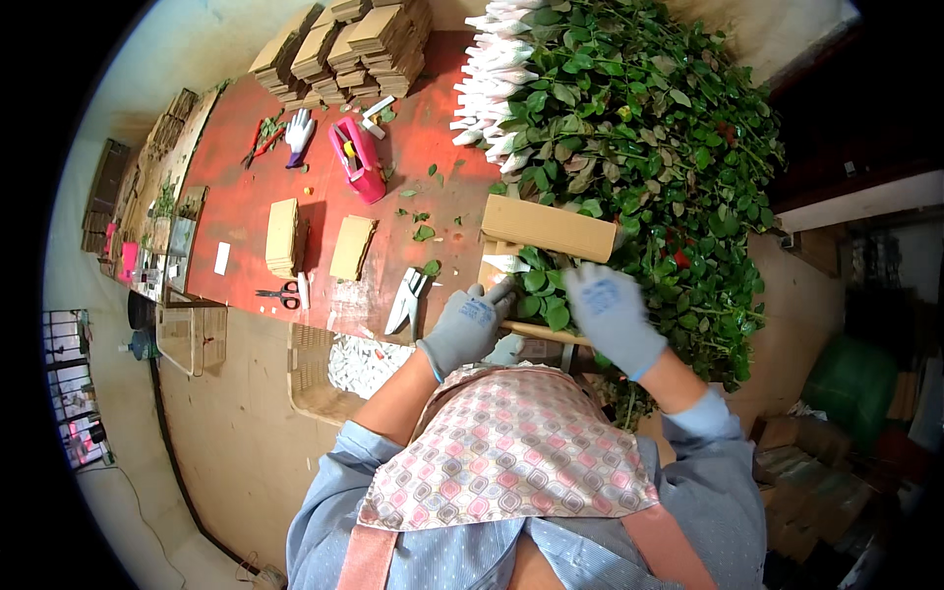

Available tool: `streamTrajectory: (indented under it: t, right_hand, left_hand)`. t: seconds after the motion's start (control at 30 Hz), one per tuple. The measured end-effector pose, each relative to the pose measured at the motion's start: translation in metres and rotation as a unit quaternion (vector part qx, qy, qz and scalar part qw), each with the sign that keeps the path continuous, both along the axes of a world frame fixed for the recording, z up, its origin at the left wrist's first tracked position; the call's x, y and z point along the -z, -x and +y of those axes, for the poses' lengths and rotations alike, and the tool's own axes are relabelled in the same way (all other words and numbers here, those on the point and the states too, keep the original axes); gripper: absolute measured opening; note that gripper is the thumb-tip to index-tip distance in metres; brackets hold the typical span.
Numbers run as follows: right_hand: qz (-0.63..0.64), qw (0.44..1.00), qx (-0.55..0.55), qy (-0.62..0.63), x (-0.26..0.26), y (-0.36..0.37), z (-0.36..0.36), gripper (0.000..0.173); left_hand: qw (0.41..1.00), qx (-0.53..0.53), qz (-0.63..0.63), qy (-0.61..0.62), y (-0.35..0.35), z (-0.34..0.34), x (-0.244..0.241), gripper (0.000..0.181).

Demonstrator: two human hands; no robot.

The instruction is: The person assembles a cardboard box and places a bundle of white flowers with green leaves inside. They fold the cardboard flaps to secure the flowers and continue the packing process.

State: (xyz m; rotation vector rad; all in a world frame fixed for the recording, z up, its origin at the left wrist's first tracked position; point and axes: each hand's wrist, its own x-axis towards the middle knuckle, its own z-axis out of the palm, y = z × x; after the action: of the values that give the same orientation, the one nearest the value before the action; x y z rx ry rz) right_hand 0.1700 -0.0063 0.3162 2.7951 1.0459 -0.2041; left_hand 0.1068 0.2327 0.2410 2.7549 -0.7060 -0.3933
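My left hand (468, 324), in a grey glove, is at the left edge of a piece of cardboard in front of me. Its fingertips reach to a white-netted flower head (505, 263), and I cannot tell whether they grip it. Green leafy stems (544, 293) lie to the right of that head. Over these stems is my right hand (612, 313), gloved too and blurred, its fingertips hidden from clear sight. Just beyond both hands stands a folded cardboard flap (549, 227). A cardboard edge (549, 332) shows on my near side.
A large heap of leafy stems (649, 133) with white-netted heads (494, 81) covers the right side of the red table (243, 192). Cardboard stacks (383, 44), a pink tape dispenser (359, 162), scissors (280, 295), red pruners (262, 144) and a white-handled tool (405, 299) lie leftward. A crate (313, 369) stands below.
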Motion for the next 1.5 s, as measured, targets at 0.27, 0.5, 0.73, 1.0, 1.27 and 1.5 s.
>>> streamTrajectory:
  t: [0.27, 0.5, 0.73, 1.0, 1.27, 1.5]
  right_hand:
    - [-0.100, 0.991, -0.077, -0.053, 0.112, -0.044, 0.060, 0.028]
    - [-0.026, 0.991, -0.103, -0.086, 0.118, -0.050, 0.052, 0.022]
    - [-0.016, 0.995, -0.077, -0.061, 0.117, -0.050, 0.053, 0.026]
    - [-0.020, 0.993, -0.080, -0.081, 0.115, -0.052, 0.050, 0.025]
    - [0.054, 0.992, -0.065, -0.091, 0.109, -0.050, 0.057, 0.016]
    - [-0.005, 0.989, -0.066, -0.132, 0.119, -0.048, 0.052, 0.017]
  left_hand:
    - [0.999, 0.002, 0.028, 0.028, -0.008, -0.001, -0.018, 0.059]
    - [0.980, -0.034, -0.006, 0.196, -0.043, 0.020, -0.015, 0.043]
    - [0.997, -0.066, -0.046, 0.009, -0.080, 0.027, 0.031, 0.018]
    - [0.976, -0.130, -0.173, 0.002, -0.064, 0.069, 0.043, 0.017]
    - [0.992, -0.103, -0.020, -0.063, -0.036, 0.082, -0.027, 0.021]
    - [0.998, 0.014, 0.006, 0.060, -0.041, 0.008, -0.023, 0.040]
